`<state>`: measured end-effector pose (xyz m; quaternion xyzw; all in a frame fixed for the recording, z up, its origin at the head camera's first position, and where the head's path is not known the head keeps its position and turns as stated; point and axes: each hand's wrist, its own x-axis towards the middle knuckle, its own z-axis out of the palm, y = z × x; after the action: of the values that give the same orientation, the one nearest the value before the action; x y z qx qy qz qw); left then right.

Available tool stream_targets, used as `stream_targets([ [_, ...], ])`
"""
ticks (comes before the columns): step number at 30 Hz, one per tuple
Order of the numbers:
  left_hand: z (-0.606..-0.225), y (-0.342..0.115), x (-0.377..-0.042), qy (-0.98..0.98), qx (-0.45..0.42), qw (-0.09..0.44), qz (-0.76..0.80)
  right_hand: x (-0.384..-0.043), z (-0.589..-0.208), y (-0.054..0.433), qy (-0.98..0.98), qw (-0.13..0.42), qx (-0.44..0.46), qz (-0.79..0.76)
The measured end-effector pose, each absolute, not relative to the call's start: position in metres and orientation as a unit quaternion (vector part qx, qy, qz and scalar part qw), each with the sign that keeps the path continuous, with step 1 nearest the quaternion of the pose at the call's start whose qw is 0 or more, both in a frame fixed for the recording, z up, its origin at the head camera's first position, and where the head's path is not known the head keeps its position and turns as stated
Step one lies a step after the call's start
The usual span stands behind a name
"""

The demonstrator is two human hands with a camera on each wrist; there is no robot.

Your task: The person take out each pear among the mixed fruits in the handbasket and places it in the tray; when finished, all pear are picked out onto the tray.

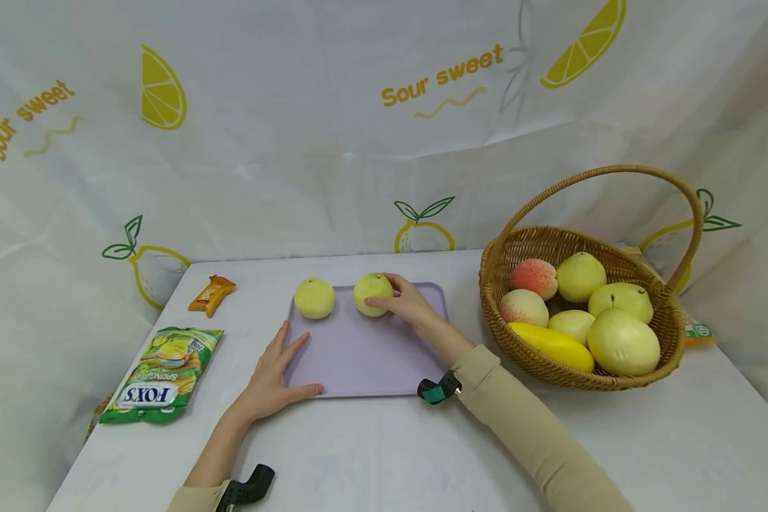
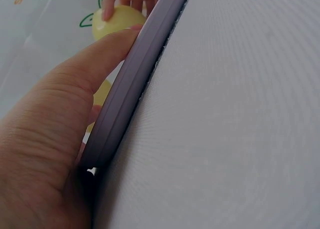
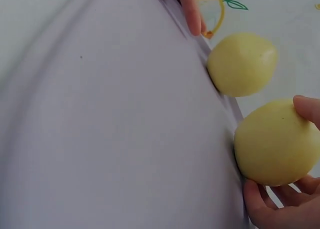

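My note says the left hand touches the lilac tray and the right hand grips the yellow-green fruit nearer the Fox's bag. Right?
No: the right hand grips the yellow-green fruit nearer the wicker basket, not nearer the Fox's bag, as the head view shows. The rest stands.

A lilac tray [image 1: 358, 359] on a white table [image 1: 358, 455] leaves a low passage over its middle. A pale yellow fruit [image 1: 314, 299] occupies its far left corner; at the far edge the right hand [image 1: 412, 306] holds a second fruit [image 1: 368, 293], with a narrow gap between the two. The right forearm [image 1: 518, 419] bars the tray's right edge, the left hand [image 1: 270, 380] its near left corner. Toward the table's right edge, a tall-handled wicker basket [image 1: 510, 350] stands in the way. A hand could pass between the left hand and a green packet [image 1: 163, 373] at the table's left edge.
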<state>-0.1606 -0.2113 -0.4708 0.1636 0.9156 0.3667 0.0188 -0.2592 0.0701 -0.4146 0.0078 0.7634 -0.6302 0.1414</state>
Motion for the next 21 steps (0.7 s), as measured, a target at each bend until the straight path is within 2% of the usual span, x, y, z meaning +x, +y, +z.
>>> stream_targets([
  [8, -0.4697, -0.2105, -0.1602, 0.916, 0.165, 0.017, 0.364, -0.2576, -0.4198, 0.0776, 0.758, 0.152, -0.024, -0.634],
  [21, -0.4704, -0.2105, -0.1600, 0.917, 0.166, 0.015, 0.363, -0.2529, -0.4198, 0.0750, 0.715, 0.167, 0.014, -0.679],
])
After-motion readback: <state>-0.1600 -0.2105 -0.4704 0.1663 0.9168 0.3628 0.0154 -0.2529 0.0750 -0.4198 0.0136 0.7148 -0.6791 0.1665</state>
